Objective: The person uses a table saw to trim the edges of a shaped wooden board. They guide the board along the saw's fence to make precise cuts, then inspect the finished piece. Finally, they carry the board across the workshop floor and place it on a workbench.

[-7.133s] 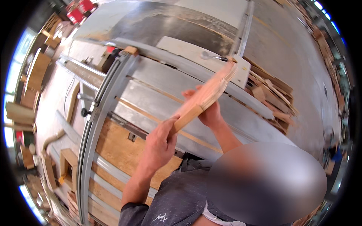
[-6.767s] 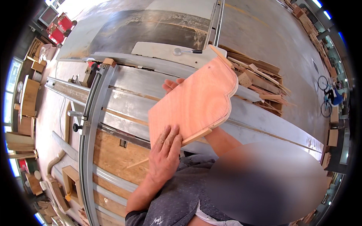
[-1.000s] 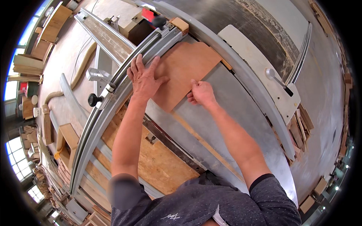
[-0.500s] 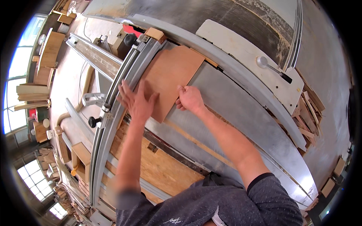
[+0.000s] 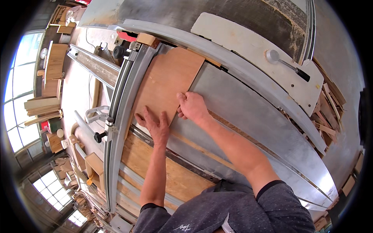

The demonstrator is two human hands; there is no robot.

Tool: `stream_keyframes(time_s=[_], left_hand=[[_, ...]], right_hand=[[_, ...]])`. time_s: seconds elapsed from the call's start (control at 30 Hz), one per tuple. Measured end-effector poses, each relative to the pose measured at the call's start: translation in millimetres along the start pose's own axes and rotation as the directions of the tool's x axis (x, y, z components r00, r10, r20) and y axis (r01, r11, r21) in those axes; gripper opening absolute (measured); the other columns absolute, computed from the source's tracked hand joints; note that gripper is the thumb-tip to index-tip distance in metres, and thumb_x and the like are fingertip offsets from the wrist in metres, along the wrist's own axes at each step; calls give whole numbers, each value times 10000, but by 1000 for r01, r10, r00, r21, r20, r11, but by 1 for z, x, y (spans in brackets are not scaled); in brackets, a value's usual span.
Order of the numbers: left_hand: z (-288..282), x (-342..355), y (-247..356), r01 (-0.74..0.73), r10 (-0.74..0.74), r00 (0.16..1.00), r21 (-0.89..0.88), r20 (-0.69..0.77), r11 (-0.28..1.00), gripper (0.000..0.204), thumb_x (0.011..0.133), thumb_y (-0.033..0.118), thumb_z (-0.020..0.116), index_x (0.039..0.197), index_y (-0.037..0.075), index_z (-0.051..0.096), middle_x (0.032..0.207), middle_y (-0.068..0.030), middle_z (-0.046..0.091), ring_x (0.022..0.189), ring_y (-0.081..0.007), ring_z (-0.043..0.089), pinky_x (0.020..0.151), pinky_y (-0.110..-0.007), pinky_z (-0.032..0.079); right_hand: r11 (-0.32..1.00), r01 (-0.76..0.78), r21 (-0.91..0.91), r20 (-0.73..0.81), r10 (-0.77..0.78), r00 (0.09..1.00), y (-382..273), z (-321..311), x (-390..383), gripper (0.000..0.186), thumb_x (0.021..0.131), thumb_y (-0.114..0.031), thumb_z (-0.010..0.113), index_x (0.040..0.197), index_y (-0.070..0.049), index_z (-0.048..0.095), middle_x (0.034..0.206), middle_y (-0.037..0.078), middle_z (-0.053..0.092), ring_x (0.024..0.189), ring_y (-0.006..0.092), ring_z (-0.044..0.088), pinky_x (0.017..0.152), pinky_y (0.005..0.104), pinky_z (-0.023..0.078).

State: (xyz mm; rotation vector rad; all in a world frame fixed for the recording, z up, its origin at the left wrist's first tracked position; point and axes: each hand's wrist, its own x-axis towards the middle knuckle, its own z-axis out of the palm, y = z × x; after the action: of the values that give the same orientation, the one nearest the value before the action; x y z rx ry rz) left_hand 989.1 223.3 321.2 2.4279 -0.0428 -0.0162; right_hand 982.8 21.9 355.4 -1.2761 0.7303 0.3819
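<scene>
A thin brown wooden panel (image 5: 167,81) with a rounded far corner lies flat on the grey metal saw table (image 5: 229,97). Its left edge runs along a long metal fence (image 5: 116,116). At the panel's near end is my left hand (image 5: 155,127), fingers spread and fingertips on the wood. My right hand (image 5: 192,106) is curled at the panel's right edge, with its thumb against that edge; its folded fingers are partly hidden. Beyond the panel's far end, a small wood block (image 5: 147,40) sits at the fence end.
A curved-looking grey rail (image 5: 233,58) crosses beyond the panel, with a pale plate (image 5: 237,42) and a black-handled lever (image 5: 287,66) past it. Wood offcuts (image 5: 328,110) are piled at the right. A clamp with a black knob (image 5: 100,136) juts from the fence. Plywood (image 5: 175,171) lies nearer me.
My left hand has come off the fence side and moved right and nearer, onto the panel's near end. My right hand stays at the panel's right edge. The view has shifted slightly.
</scene>
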Motion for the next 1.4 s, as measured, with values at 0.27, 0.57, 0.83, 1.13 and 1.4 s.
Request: stream_keyframes(time_s=[0.27, 0.57, 0.83, 1.13, 1.4], left_hand=[[-16, 15, 21, -119, 104, 993, 446, 57, 887, 806, 895, 429, 769, 1559, 124, 427, 1667, -286, 7, 1562, -463, -10, 1209, -669, 56], [-59, 92, 39, -230, 174, 973, 589, 150, 775, 982, 737, 543, 871, 1574, 260, 443, 1662, -265, 94, 1552, -465, 62, 1243, -617, 63], [-91, 102, 49, -494, 229, 836, 504, 498, 708, 1162, 489, 409, 997, 1531, 278, 501, 1669, -266, 115, 1532, -496, 98, 1229, -596, 126], [-97, 104, 26, -629, 303, 749, 488, 590, 605, 1253, 326, 288, 1021, 1490, 323, 556, 1718, -171, 60, 1543, -478, 89, 1213, -620, 167], [-95, 105, 17, -647, 351, 745, 487, 567, 587, 1176, 332, 340, 1005, 1437, 256, 614, 1710, -198, 95, 1512, -517, 139, 1183, -632, 183]], right_hand=[[998, 12, -58, 6, -12, 1000, -1, -3, 9, 482, 1068, -370, 473, 995, 85, 614, 749, 165, 710, 584, 216, 717, 508, 330, 591], [996, 27, -84, -30, -29, 999, -4, 0, 5, 507, 1066, -380, 459, 984, 91, 627, 751, 168, 713, 588, 214, 721, 513, 332, 594], [995, 35, -98, -37, -39, 999, -3, 0, 7, 494, 1060, -372, 455, 988, 85, 630, 738, 160, 708, 576, 213, 716, 510, 328, 593], [990, 97, -101, -81, -106, 991, 0, 6, 10, 528, 1068, -319, 402, 799, 75, 631, 630, 151, 685, 523, 218, 708, 506, 339, 601], [991, 91, -97, -100, -101, 990, 0, 9, 14, 545, 1069, -338, 403, 785, 70, 627, 636, 154, 690, 512, 213, 703, 485, 326, 592]])
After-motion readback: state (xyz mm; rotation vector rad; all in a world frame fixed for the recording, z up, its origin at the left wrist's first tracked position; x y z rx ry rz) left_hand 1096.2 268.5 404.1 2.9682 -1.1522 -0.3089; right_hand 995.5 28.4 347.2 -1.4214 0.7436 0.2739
